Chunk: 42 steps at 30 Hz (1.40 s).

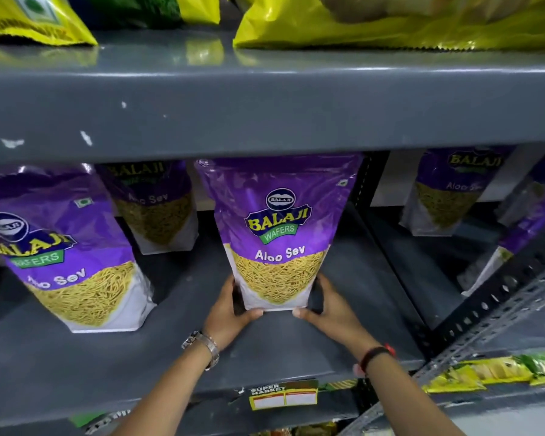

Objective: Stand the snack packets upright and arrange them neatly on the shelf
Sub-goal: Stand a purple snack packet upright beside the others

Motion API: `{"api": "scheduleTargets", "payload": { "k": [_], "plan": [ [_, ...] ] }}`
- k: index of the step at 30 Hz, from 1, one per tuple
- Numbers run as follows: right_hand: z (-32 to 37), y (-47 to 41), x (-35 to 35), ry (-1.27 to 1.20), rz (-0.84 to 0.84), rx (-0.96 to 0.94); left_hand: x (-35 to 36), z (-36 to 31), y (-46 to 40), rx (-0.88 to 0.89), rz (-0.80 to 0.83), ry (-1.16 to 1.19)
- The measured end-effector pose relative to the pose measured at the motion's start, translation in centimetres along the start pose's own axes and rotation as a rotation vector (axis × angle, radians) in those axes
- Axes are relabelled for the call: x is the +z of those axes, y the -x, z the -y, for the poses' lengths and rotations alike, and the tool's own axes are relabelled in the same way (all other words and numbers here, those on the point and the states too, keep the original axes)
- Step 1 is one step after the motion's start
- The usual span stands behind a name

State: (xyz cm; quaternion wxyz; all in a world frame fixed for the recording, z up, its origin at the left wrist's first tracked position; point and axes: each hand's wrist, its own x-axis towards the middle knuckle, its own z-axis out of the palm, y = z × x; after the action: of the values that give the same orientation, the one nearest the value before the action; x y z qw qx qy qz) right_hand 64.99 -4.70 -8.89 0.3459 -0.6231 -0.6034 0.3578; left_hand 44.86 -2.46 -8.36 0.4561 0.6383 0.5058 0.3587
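The packet (279,234) stands upright on the shelf (177,347), its base clasped between both hands: left hand (230,313) at 9 o'clock, right hand (328,306) at 3, fingers (321,286) wrapped around its sides.

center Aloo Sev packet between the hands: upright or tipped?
Upright. The center packet stands on its base on the shelf, label facing out, left hand and right hand gripping its bottom corners.
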Motion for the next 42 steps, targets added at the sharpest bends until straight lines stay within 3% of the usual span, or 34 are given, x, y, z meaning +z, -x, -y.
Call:
{"api": "scheduleTargets", "payload": {
  "k": [5,9,17,36,38,42],
  "plan": [
    [-0.8,-0.4,0.1,0.143,-0.086,0.003,1.3,-0.1,-0.2,0.01,-0.125,-0.105],
    [-2.3,0.7,-2.5,0.237,-0.105,0.005,3.2,-0.2,0.2,0.006,-0.062,-0.233],
    [-3.8,2.5,-4.6,0.159,-0.158,-0.003,5.8,-0.2,0.4,-0.039,-0.114,-0.443],
    [-4.1,3.1,-4.7,0.13,-0.126,0.031,6.2,-0.2,1.3,-0.055,-0.136,-0.426],
    [-4.1,3.7,-4.5,0.079,-0.18,0.033,6.0,-0.1,1.6,-0.037,-0.133,-0.338],
    [-3.0,6.2,-3.4,-0.053,-0.492,-0.055,3.9,0.3,3.1,0.047,-0.243,-0.151]
  ]
}}
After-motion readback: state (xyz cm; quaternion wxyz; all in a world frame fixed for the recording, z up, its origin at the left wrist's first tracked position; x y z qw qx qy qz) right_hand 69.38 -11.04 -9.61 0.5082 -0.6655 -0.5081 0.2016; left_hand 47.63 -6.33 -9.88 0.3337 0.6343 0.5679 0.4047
